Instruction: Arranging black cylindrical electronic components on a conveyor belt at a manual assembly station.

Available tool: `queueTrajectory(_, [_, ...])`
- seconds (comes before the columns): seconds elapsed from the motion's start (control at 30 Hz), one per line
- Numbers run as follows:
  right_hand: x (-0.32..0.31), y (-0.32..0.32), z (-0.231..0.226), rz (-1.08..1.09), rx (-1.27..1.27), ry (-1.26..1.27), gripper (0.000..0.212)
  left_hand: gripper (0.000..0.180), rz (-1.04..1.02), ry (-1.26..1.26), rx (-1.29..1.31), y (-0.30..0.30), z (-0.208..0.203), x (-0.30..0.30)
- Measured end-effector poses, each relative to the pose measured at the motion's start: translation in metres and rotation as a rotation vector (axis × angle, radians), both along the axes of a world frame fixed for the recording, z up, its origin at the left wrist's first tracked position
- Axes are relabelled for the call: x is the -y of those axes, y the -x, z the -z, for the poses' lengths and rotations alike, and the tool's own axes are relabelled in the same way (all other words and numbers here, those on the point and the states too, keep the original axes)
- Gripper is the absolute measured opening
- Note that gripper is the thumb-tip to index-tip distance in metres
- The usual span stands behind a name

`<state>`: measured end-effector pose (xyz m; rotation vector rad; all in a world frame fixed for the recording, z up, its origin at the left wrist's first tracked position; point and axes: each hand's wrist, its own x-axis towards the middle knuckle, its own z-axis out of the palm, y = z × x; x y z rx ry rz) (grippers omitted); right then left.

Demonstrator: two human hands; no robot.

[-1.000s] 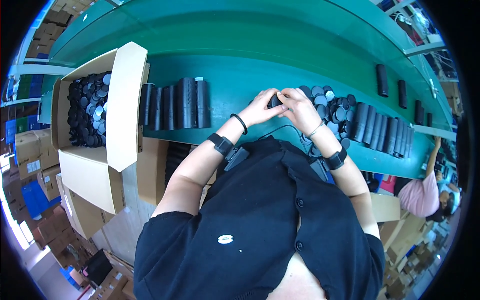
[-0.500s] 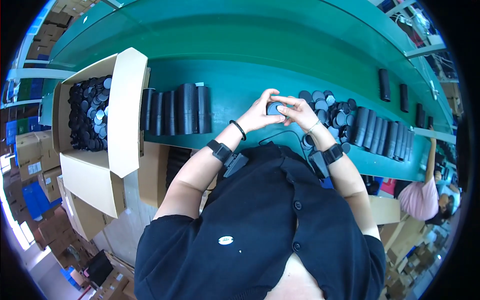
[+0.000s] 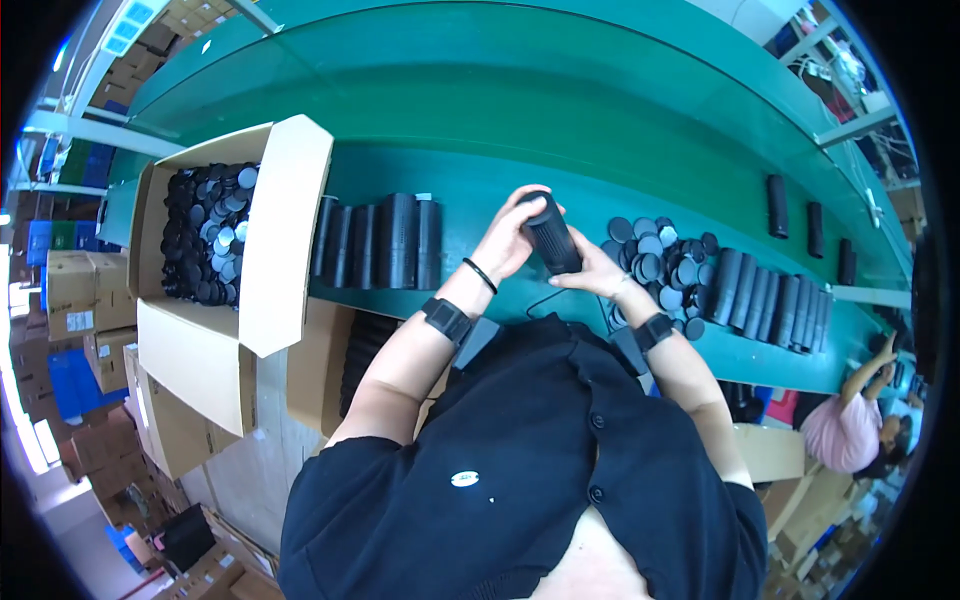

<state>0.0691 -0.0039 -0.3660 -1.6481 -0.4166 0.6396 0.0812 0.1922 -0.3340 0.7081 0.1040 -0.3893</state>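
Between my two hands is a black ribbed cylinder (image 3: 553, 240), tilted, its upper end toward the left. My left hand (image 3: 508, 238) is wrapped round its upper part, thumb near the end. The fingers of my right hand (image 3: 598, 270) grip its lower end. Just right of that hand lies a loose pile of black and grey round discs (image 3: 663, 262) on the green table (image 3: 470, 165). Beyond the pile stands a row of black cylinders (image 3: 765, 298). Several more black cylinders (image 3: 398, 240) are lined up to the left of my left hand.
At the left, an open cardboard box (image 3: 290, 235) holds many black discs (image 3: 205, 235). A few cylinders (image 3: 777, 205) lie toward the far right. A thin dark cable runs by the table's near edge. A co-worker in a pink top (image 3: 845, 435) is at the right.
The cylinder, seen end-on before with its round end facing up, is now tipped so its side shows. My right hand has moved down to its lower end. The whole view has shifted slightly.
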Motion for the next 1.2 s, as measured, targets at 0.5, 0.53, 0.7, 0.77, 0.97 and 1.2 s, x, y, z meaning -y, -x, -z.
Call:
queueTrajectory(0.5, [0.251,-0.178,0.051,0.862,0.076,0.638,0.089,0.125,-0.056,-1.873,-0.009,0.022,-0.005,-0.178])
queueTrajectory(0.53, [0.267,-0.186,0.062,0.861,0.191,0.722,0.09,0.127,-0.081,-1.836,0.072,0.023,-0.008,-0.181])
queueTrajectory(0.7, [0.318,-0.176,0.095,0.858,0.171,0.926,0.088,0.099,-0.137,-1.385,0.397,0.029,-0.069,-0.116])
queueTrajectory(0.77, [0.303,-0.182,0.095,0.9,0.027,1.189,0.088,0.084,-0.026,-1.141,0.33,0.029,-0.073,-0.088])
queueTrajectory(0.97, [0.201,-0.169,0.026,0.579,0.502,0.67,0.047,0.068,0.043,-0.889,0.257,0.03,-0.032,-0.044])
queueTrajectory(1.2, [0.126,0.0,-0.106,-0.356,-0.044,0.318,0.045,0.063,-0.086,-0.7,0.166,0.022,0.006,-0.037])
